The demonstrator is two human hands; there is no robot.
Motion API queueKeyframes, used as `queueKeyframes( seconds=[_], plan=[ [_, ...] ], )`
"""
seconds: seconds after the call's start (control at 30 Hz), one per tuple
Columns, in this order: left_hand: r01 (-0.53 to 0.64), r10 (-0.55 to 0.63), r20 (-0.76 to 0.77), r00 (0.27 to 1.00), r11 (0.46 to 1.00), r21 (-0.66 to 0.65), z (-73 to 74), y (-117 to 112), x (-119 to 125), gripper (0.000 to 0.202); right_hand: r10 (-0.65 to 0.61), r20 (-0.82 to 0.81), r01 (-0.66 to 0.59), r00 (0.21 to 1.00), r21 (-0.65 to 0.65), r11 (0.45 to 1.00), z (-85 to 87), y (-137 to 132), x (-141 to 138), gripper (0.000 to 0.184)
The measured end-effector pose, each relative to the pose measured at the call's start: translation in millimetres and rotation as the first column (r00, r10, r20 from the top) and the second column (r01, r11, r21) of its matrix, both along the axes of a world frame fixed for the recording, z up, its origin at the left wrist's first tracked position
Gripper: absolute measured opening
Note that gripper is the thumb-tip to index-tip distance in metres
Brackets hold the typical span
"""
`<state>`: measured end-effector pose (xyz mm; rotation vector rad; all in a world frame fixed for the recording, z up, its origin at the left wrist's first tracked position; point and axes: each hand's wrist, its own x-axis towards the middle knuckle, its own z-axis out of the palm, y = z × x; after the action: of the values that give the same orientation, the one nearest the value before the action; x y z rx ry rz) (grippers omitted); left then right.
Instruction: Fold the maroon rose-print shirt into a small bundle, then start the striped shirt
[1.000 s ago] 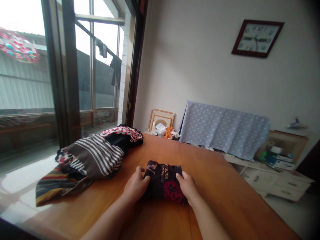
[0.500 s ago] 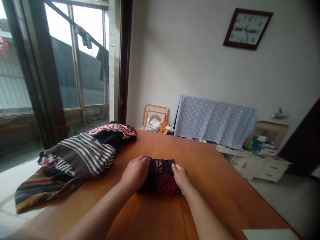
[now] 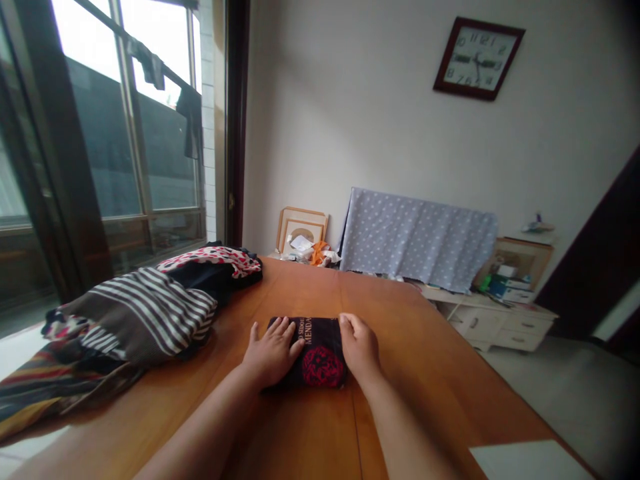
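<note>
We record a desk (image 3: 415, 360) of smooth, softly glossy wood. We list a folded garment (image 3: 323, 365), striped garment (image 3: 150, 308) and dotted drape (image 3: 415, 241), all matt cloth.

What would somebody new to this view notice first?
Probably the dark folded cloth with its round red print, lying on the wooden table, the left hand spread on it and the right hand at its right edge. Next may come the heap of clothes, boldly striped, at the table's left side. Beyond the table, a dotted blue-grey cover is draped before the wall, with a dark-framed clock up to the right.
</note>
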<state>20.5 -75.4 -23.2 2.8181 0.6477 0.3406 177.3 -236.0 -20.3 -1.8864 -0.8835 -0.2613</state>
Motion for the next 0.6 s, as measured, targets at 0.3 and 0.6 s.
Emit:
queueKeyframes(
  seconds=[0.3, 0.6],
  plan=[
    [-0.045, 0.045, -0.014, 0.999, 0.999, 0.005, -5.3, 0.6, 1.2, 0.068, 0.299, -0.103, -0.293, 0.949, -0.642, 0.708, -6.6, 14.8, -31.7, 0.074],
    [-0.062, 0.062, -0.02, 0.998, 0.998, -0.006, -11.1, 5.2, 4.3, 0.074, 0.189, -0.153, -0.242, 0.97, -0.684, 0.688, -11.3, 14.3, -17.3, 0.08]
  ],
)
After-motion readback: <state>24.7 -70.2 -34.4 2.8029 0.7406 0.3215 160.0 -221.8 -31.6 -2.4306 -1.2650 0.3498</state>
